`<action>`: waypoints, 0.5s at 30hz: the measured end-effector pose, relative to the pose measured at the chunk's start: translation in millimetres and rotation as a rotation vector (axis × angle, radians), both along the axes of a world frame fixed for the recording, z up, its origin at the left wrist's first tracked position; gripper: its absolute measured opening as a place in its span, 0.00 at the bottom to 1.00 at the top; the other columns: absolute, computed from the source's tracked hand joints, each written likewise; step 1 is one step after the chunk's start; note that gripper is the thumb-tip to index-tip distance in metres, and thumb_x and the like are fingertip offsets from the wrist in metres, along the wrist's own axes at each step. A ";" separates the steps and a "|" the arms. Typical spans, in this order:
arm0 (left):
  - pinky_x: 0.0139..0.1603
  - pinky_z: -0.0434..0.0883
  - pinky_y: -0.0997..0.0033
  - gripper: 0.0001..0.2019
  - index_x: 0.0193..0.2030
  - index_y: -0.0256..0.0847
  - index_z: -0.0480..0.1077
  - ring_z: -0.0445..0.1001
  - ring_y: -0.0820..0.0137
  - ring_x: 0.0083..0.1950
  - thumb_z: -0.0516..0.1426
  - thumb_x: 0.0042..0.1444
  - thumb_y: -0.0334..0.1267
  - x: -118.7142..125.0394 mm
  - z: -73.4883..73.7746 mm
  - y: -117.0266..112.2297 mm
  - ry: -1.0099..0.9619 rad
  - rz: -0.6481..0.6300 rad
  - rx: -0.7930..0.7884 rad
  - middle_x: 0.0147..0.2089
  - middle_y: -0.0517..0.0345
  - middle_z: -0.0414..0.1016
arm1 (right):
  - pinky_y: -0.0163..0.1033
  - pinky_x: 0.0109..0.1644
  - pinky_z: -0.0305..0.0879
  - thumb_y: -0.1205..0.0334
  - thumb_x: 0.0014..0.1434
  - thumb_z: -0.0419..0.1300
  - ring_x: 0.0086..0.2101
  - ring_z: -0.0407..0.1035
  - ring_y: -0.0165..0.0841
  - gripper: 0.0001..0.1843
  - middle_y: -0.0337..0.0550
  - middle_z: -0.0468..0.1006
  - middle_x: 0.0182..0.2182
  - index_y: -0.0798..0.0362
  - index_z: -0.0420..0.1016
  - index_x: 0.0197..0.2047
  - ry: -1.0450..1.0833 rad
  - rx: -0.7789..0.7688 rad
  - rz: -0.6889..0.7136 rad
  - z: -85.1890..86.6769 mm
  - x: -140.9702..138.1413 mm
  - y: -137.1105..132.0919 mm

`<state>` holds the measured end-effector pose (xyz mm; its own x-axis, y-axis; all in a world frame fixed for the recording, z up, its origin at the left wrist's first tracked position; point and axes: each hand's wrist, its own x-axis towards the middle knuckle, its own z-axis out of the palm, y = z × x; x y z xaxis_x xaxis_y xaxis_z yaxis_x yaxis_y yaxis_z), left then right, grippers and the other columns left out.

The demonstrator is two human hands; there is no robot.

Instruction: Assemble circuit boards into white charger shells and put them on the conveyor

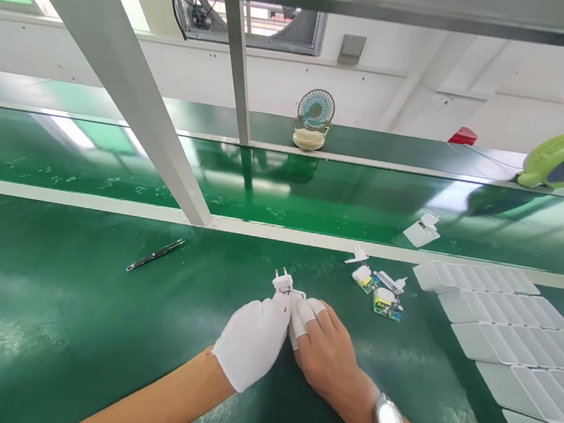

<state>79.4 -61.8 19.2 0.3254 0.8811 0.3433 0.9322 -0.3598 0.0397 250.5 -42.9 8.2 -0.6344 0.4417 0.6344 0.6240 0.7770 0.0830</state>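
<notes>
My left hand (255, 342), in a white glove, is closed on a small white charger plug (284, 282) with two metal pins pointing away from me. My right hand (322, 342), wearing white finger cots and a wristwatch, presses its closed fingers against the same charger piece from the right. Fine wires show at the base of the plug; the rest of it is hidden by my fingers. Beyond my right hand lie two green circuit boards (387, 304) with yellow and white parts, beside loose white plug pieces (357, 255).
Rows of white plastic casings (489, 310) stand along the right side. Black tweezers (155, 255) lie at the left. Another white casing (422, 230) sits on the conveyor behind the pale rail (280, 232). A slanted metal post (138, 98) rises at left; a small fan (314, 118) stands at back.
</notes>
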 end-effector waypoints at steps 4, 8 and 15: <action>0.27 0.65 0.62 0.13 0.46 0.39 0.75 0.72 0.63 0.26 0.53 0.59 0.26 -8.9 5.0 5.8 0.005 -0.065 -0.022 0.30 0.56 0.75 | 0.55 0.48 0.76 0.75 0.62 0.57 0.43 0.70 0.44 0.13 0.55 0.77 0.43 0.57 0.78 0.46 0.119 -0.135 0.063 -11.3 7.6 10.8; 0.38 0.71 0.66 0.11 0.45 0.44 0.75 0.76 0.66 0.39 0.53 0.63 0.29 -26.0 7.0 14.8 -0.335 -0.154 -0.037 0.38 0.57 0.76 | 0.55 0.56 0.74 0.67 0.66 0.61 0.54 0.69 0.45 0.17 0.55 0.69 0.56 0.49 0.76 0.57 0.316 -0.360 -0.009 -14.8 12.7 18.3; 0.47 0.72 0.69 0.08 0.44 0.45 0.71 0.73 0.71 0.44 0.52 0.67 0.30 -35.2 -2.1 26.0 -0.782 -0.042 0.026 0.44 0.58 0.71 | 0.46 0.59 0.74 0.67 0.69 0.57 0.55 0.72 0.37 0.25 0.46 0.73 0.58 0.39 0.67 0.66 0.279 -0.613 0.205 -12.0 13.9 24.6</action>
